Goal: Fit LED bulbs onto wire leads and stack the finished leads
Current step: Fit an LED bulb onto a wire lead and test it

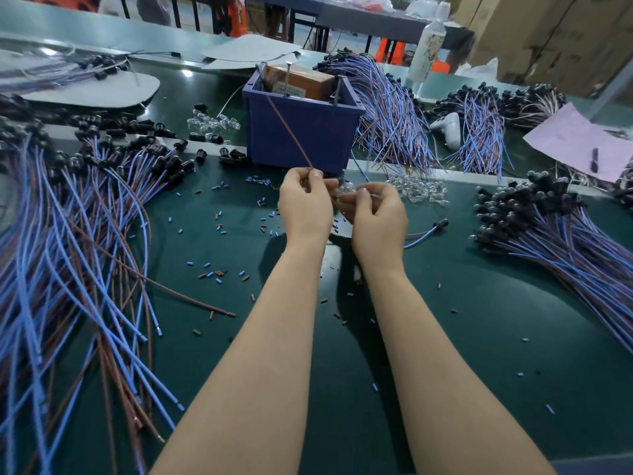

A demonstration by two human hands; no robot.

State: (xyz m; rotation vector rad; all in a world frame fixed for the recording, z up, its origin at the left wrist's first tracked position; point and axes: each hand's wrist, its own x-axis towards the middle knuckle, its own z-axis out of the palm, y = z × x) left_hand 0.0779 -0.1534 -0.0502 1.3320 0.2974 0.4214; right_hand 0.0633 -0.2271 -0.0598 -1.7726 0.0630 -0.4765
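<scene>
Left hand [303,200] pinches brown wire lead [291,133]. The lead rises from the grip across the blue bin [325,138]. Right hand [375,216] meets it fingertip to fingertip, pinching a small item [338,199], not identifiable. Clear LED bulbs [421,190] lie just beyond the grip, stacked leads [548,231] well right of it.

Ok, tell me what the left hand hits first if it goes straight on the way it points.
Probably the front wall of the blue bin: the left hand, pinching a brown wire, points away from the person towards it. Depth is unclear.
</scene>
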